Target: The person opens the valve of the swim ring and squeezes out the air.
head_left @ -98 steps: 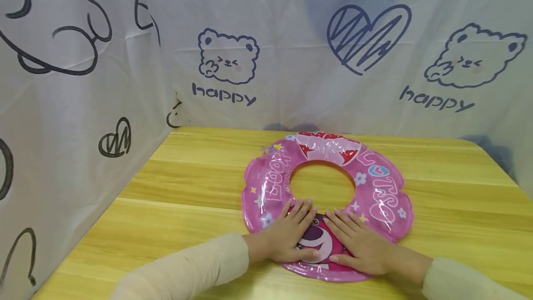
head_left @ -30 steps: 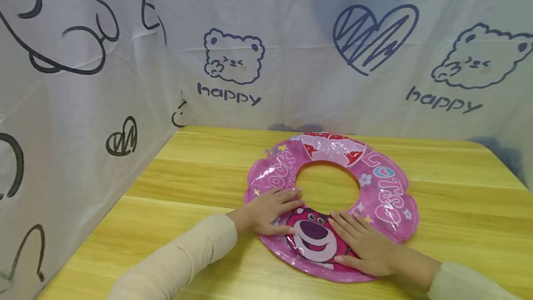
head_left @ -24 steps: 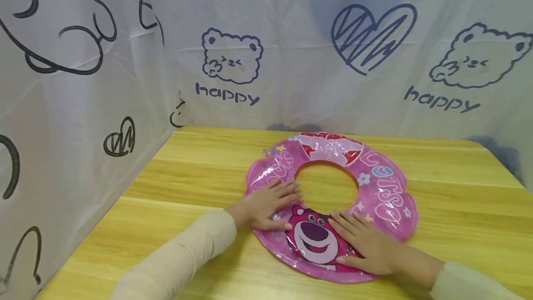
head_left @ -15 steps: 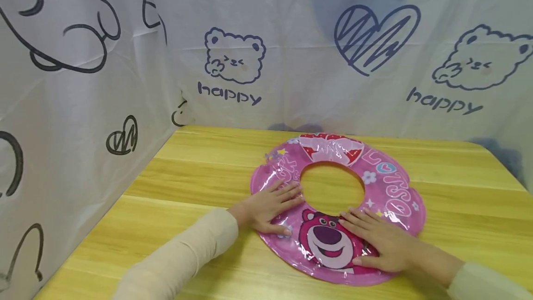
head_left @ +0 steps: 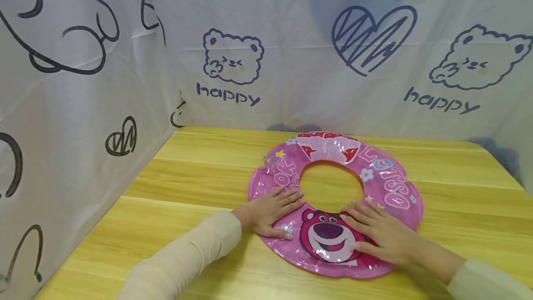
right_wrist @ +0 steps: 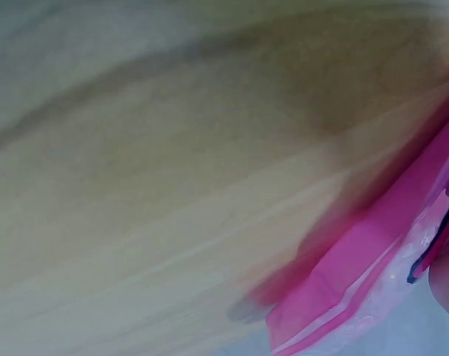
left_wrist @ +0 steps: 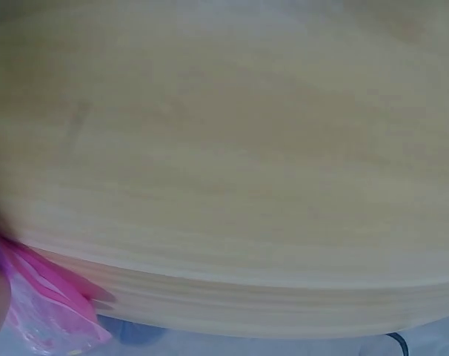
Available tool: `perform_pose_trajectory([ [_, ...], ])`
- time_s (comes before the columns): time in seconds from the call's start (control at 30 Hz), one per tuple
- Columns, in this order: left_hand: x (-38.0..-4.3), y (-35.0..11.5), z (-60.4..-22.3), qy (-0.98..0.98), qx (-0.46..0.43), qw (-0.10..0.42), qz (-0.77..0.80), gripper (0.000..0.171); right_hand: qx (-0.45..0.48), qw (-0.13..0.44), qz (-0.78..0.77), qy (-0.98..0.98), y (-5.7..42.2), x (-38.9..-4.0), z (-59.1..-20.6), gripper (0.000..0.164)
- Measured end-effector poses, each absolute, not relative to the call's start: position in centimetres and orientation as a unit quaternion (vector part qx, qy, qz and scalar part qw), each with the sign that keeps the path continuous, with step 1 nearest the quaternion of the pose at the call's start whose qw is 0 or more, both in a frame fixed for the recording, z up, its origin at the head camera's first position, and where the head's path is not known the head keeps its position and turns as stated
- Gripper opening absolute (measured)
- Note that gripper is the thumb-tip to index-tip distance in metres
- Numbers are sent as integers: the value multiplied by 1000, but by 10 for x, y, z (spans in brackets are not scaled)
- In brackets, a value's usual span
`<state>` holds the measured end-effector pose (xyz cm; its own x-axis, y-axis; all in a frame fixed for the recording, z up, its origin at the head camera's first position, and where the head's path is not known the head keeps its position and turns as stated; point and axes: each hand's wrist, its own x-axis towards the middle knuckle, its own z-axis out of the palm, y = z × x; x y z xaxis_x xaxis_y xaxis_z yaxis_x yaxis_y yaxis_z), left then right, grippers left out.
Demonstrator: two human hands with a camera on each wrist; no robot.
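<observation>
A pink swim ring (head_left: 391,189), partly puffed up and glossy, lies flat on the wooden table with a bear face (head_left: 331,240) printed on its near side. My left hand (head_left: 268,212) rests on the ring's near left part, fingers straight and reaching toward the hole. On the near right part my right hand (head_left: 385,235) presses with spread fingers, its thumb over the edge of the bear print. The left wrist view catches a corner of the pink ring (left_wrist: 54,304) at lower left. In the right wrist view the ring's side (right_wrist: 358,274) shows at lower right.
The yellow wood-grain table (head_left: 166,189) spreads around the ring. A white cloth (head_left: 291,78) printed with bears, hearts and "happy" hangs behind the table's far edge, and another cloth wall (head_left: 62,119) stands along the left.
Both hands lay close together over the bear print earlier. The left hand has since slid left and uncovered the face; the right has moved slightly right. The ring has turned and shifted a little right.
</observation>
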<state>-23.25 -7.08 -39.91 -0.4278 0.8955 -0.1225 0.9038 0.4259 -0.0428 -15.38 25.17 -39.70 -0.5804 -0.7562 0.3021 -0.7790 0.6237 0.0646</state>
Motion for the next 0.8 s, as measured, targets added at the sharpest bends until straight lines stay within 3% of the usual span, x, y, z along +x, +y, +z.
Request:
perform_pose_trajectory([
  [0.13, -228, -66, -401, 858, 509, 44, -45, 85, 433, 151, 11, -889, 257, -161, -396, 63],
  [0.47, -205, -48, -403, 897, 438, 17, -58, 85, 377, 86, 22, -922, 272, -170, -395, 61],
  [0.7, -194, -39, -405, 911, 410, 15, -47, 86, 282, -88, 94, -951, 273, -180, -387, 55],
  [0.8, -192, -38, -405, 913, 404, 15, -47, 86, 266, -116, 104, -951, 271, -182, -385, 54],
])
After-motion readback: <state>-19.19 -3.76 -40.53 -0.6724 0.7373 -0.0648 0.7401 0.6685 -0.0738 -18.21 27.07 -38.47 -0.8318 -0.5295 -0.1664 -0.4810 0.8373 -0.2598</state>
